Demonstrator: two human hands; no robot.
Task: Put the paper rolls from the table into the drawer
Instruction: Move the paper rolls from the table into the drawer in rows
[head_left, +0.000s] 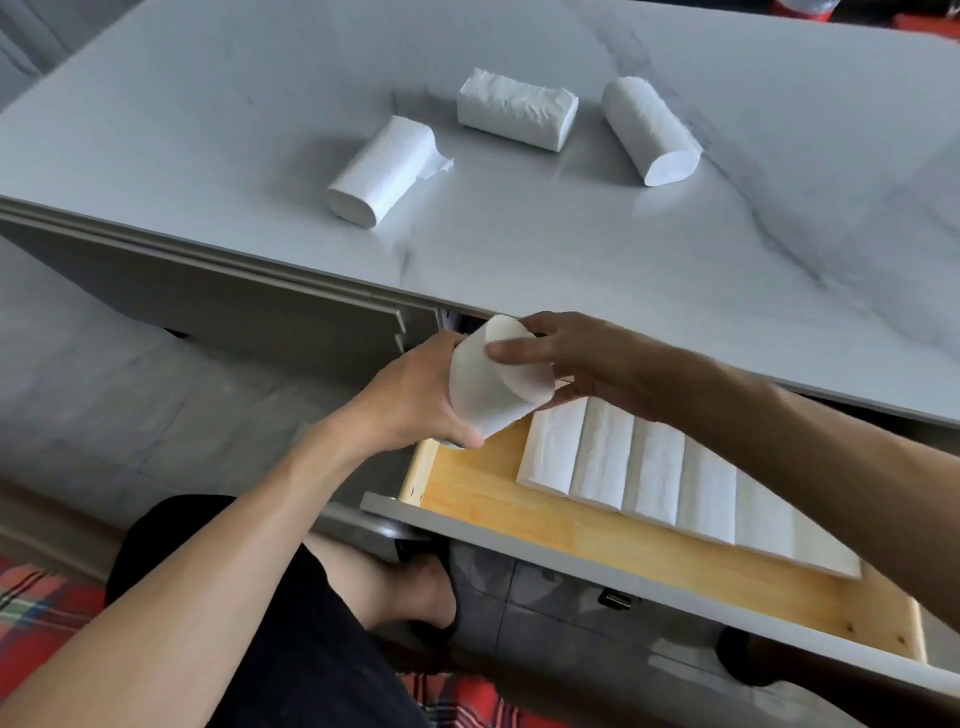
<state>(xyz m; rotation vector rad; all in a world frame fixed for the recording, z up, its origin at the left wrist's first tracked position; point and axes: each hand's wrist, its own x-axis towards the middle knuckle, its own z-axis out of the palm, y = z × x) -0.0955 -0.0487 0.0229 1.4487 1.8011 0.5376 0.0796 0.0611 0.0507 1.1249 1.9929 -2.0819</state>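
Observation:
My left hand (415, 395) and my right hand (576, 358) both grip white paper rolls (493, 384) over the left end of the open wooden drawer (478, 488). There seem to be two rolls pressed together, one in each hand. Several white rolls (654, 488) lie side by side in a row inside the drawer. Three more rolls rest on the marble table top (727, 249): a left roll (382, 171), a middle roll (517, 109) and a right roll (649, 130).
The drawer's grey front panel (623, 561) juts out toward me below the table edge. My knee and black shorts (260, 623) are under my left arm. A red plaid fabric (36, 618) lies at the lower left. Grey tiled floor lies left of the table.

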